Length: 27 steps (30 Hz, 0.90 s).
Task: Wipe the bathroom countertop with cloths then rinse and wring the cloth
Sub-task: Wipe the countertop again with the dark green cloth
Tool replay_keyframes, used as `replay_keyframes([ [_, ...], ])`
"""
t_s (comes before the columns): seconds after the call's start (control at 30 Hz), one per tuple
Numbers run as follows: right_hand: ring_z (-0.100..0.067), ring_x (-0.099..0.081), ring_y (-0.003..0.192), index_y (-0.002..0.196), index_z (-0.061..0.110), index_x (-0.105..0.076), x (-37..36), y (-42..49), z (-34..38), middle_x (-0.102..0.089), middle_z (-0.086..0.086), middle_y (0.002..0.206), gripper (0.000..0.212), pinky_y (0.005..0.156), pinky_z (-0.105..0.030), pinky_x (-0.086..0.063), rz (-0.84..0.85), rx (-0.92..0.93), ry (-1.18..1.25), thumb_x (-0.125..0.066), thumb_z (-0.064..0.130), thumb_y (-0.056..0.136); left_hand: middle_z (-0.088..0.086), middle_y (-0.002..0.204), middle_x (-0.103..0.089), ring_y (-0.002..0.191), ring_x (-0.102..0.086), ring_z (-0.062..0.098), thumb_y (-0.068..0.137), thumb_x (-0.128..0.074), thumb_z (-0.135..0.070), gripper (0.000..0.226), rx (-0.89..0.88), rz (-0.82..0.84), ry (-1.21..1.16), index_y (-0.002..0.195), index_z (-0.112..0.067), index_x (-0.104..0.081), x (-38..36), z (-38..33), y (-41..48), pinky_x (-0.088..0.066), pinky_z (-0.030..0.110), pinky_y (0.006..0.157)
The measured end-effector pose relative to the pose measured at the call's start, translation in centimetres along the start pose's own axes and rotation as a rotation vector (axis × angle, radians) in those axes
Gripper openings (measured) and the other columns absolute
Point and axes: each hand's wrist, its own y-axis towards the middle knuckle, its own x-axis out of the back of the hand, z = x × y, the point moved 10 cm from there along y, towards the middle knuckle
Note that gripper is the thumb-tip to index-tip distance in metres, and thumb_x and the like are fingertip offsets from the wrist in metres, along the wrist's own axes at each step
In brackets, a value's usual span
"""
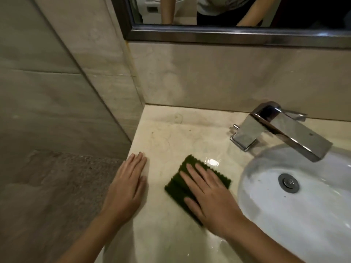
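Down on the pale stone countertop (171, 130), the right hand (210, 196) is pressing flat, fingers straight and spread, on a dark green cloth (176, 188) lying just left of the white sink (284, 215). Beside it, the left hand (125, 185) is resting flat, grasping nothing.

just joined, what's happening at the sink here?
A person is wiping a bathroom countertop. The right hand presses flat on a dark green cloth on the beige stone, just left of the white sink. The left hand rests flat, fingers straight, near the counter's left edge. The surface by the cloth looks wet and shiny. No water runs from the chrome faucet, so rinsing and wringing are not yet done.
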Motion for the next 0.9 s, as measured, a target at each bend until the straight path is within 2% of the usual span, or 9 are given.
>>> replay_keyframes([
  [0.1, -0.017, -0.012, 0.142, 0.147, 0.028, -0.022, 0.6, -1.0, -2.8, -0.018, 0.002, 0.154, 0.055, 0.114, -0.043, -0.014, 0.013, -0.001, -0.024, -0.022, 0.053, 0.098, -0.003, 0.153, -0.027, 0.143, -0.017, 0.010, 0.096, -0.021, -0.042, 0.056, -0.023, -0.016, 0.043, 0.146, -0.018, -0.032, 0.1, -0.5, 0.4, -0.008, 0.025, 0.117],
  [0.23, -0.019, 0.004, 0.144, 0.149, 0.023, -0.008, 0.9, 5.4, -5.8, -0.003, -0.001, 0.157, 0.064, 0.116, -0.039, 0.001, -0.018, -0.222, -0.004, -0.006, 0.055, 0.094, -0.002, 0.151, -0.032, 0.142, -0.022, 0.013, 0.096, -0.026, -0.037, 0.054, -0.029, -0.051, 0.053, 0.143, -0.014, -0.038, 0.1, -0.4, 0.5, -0.010, 0.025, 0.116],
  [0.37, -0.023, -0.016, 0.142, 0.147, 0.021, -0.025, -0.7, 2.9, 2.1, -0.020, -0.002, 0.153, 0.059, 0.117, -0.039, -0.004, -0.020, 0.009, -0.003, -0.016, 0.051, 0.097, -0.007, 0.153, -0.028, 0.143, -0.016, 0.007, 0.096, -0.023, -0.041, 0.055, -0.017, -0.038, 0.036, 0.146, -0.020, -0.033, -0.1, -0.1, 0.2, -0.007, 0.021, 0.116],
  [0.47, -0.015, -0.014, 0.141, 0.145, 0.026, -0.027, -0.3, -2.0, 0.2, -0.020, 0.005, 0.152, 0.054, 0.117, -0.039, -0.010, 0.009, 0.036, -0.016, -0.025, 0.051, 0.097, -0.007, 0.152, -0.029, 0.143, -0.016, 0.006, 0.096, -0.024, -0.041, 0.055, -0.013, -0.047, 0.027, 0.146, -0.019, -0.034, 0.3, 0.0, 0.3, -0.004, 0.017, 0.115],
  [0.57, -0.015, -0.003, 0.142, 0.147, 0.026, -0.017, 1.4, 0.7, -7.0, -0.011, 0.004, 0.155, 0.059, 0.115, -0.038, -0.004, -0.034, -0.186, -0.012, -0.016, 0.055, 0.096, -0.001, 0.150, -0.036, 0.141, -0.023, 0.011, 0.096, -0.028, -0.036, 0.053, -0.041, -0.075, 0.030, 0.142, -0.014, -0.041, 0.4, -0.4, 0.5, -0.011, 0.022, 0.116],
  [0.63, -0.017, 0.003, 0.143, 0.148, 0.025, -0.010, 1.4, 3.3, -8.2, -0.005, 0.003, 0.156, 0.061, 0.114, -0.036, 0.004, -0.045, -0.279, -0.008, -0.008, 0.055, 0.095, -0.003, 0.149, -0.036, 0.141, -0.022, 0.011, 0.096, -0.029, -0.036, 0.052, -0.039, -0.086, 0.025, 0.141, -0.014, -0.042, 0.4, -0.4, 0.6, -0.013, 0.024, 0.116],
  [0.7, -0.020, 0.001, 0.143, 0.148, 0.024, -0.011, 0.6, 3.6, -5.4, -0.005, 0.001, 0.156, 0.061, 0.115, -0.038, 0.003, -0.022, -0.219, -0.014, -0.009, 0.053, 0.095, -0.005, 0.150, -0.034, 0.142, -0.020, 0.008, 0.095, -0.029, -0.038, 0.053, -0.028, -0.083, 0.006, 0.142, -0.016, -0.040, 0.3, -0.2, 0.5, -0.016, 0.027, 0.116],
  [0.8, -0.021, -0.016, 0.142, 0.146, 0.023, -0.026, -0.2, -1.4, -0.3, -0.022, 0.001, 0.153, 0.055, 0.115, -0.043, -0.010, 0.008, 0.001, -0.036, -0.021, 0.049, 0.098, -0.008, 0.152, -0.030, 0.142, -0.015, 0.004, 0.095, -0.027, -0.041, 0.055, 0.002, -0.060, -0.016, 0.145, -0.019, -0.036, 0.4, -0.1, 0.3, -0.013, 0.027, 0.115],
  [0.9, -0.016, -0.014, 0.141, 0.146, 0.029, -0.025, 0.4, -2.9, -2.7, -0.021, 0.004, 0.153, 0.054, 0.115, -0.043, -0.017, 0.040, 0.031, -0.002, -0.020, 0.053, 0.098, -0.006, 0.151, -0.032, 0.142, -0.017, 0.007, 0.095, -0.028, -0.040, 0.055, -0.008, -0.059, -0.008, 0.144, -0.017, -0.038, 0.4, -0.4, 0.4, -0.013, 0.026, 0.116],
])
